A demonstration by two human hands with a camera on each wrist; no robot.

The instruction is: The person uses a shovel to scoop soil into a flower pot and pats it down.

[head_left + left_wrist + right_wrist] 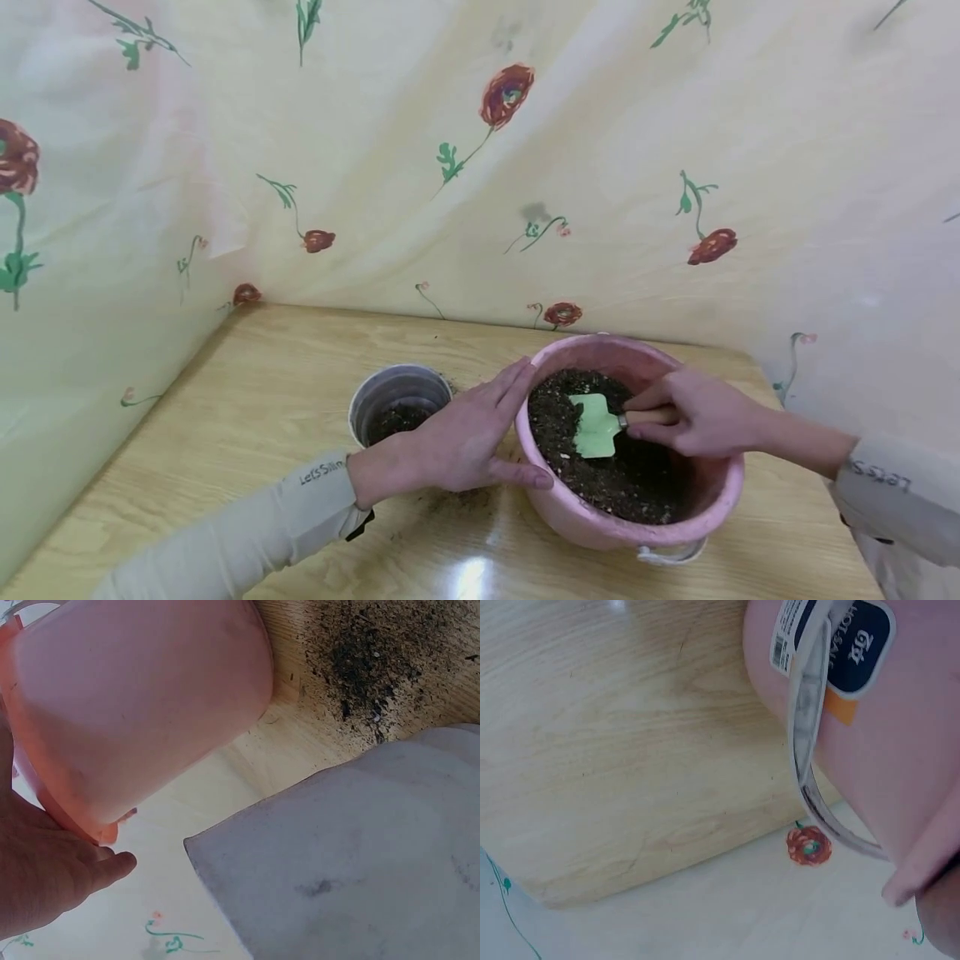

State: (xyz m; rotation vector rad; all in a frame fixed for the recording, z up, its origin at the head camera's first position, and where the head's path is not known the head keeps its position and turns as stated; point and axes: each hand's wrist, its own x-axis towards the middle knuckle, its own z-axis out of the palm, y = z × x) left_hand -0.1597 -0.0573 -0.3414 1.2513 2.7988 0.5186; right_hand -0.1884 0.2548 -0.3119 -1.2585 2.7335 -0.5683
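Pale sleeve (225, 529) up front, left hand (468, 437) straight-fingered against the pink bucket (573, 521), right hand (705, 412) gripping a green trowel (597, 429) at the soil (607, 492), grey pot (405, 387) left, on the counter (285, 392)

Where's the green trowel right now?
In the head view, right of centre, the green trowel is inside the pink bucket of soil, held by the right hand.

Trowel (598, 428) handle end hidden in right hand (701, 414). Cup's (397, 385) near side blocked by left hand (467, 435) and wrist. Left wrist view: left hand cut off at left edge, cup at right and bottom. Bucket (577, 527) cropped in both wrist views. Label (864, 652) partly behind bail (804, 735); barcode digits too small.
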